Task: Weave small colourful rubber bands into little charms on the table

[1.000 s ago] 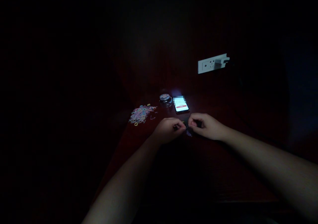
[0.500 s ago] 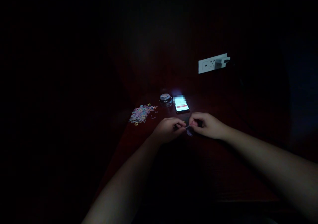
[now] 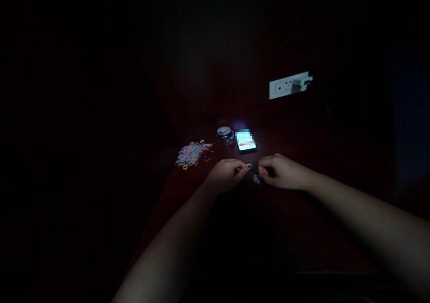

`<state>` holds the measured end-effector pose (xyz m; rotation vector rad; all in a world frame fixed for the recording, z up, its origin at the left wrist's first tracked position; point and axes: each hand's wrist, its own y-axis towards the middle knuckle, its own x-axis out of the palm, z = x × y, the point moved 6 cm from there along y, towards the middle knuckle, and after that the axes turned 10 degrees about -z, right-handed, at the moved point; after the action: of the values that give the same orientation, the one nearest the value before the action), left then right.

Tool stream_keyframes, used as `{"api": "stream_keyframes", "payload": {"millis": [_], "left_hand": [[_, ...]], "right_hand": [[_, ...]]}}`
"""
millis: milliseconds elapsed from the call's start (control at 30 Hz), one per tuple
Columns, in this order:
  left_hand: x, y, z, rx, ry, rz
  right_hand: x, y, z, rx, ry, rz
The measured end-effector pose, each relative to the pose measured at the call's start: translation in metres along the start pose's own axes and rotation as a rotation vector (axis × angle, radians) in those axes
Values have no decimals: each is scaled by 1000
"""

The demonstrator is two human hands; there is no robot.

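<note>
My left hand (image 3: 226, 175) is closed, thumb and index finger pinched together; whatever may be between them is too small to make out. Just beyond its fingertips is a yellow rubber band (image 3: 249, 166). My right hand (image 3: 282, 171) is closed too, its fingertips pinching what looks like a thin purple rubber band at the edge of a small purple clump of bands (image 3: 257, 179) on the table. A larger heap of mixed-colour rubber bands (image 3: 192, 154) lies to the left, with a few loose ones around it.
Behind my hands, a lit phone (image 3: 246, 141) lies on the dark reddish table (image 3: 188, 195). Beside it stands a small clear round jar (image 3: 225, 133) with a lid. A white socket strip (image 3: 289, 86) with a plug in it is on the wall. The surroundings are very dark.
A thin purple band was stretched between both hands' fingertips; now the hands are apart and the left no longer visibly holds it. The yellow band and purple clump show more fully.
</note>
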<state>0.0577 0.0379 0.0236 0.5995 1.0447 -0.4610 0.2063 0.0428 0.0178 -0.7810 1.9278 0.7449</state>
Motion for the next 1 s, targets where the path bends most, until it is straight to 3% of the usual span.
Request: {"api": "stream_keyframes", "payload": {"millis": [567,667,767,867,1000], "left_hand": [[-3,-1,-10,-68,14,-6],[-13,-5,-37,-219,52,85],[-27,-20,-80,-504,87,245],[-32,-36,-117,-735,84,280],[-27,-42,-137,-778,66,264]], "right_hand": [[5,0,2,76,-42,-30],[4,0,1,74,-39,-29],[1,0,1,87,-26,6],[-1,1,3,107,-21,60],[-1,2,5,128,-9,90]]}}
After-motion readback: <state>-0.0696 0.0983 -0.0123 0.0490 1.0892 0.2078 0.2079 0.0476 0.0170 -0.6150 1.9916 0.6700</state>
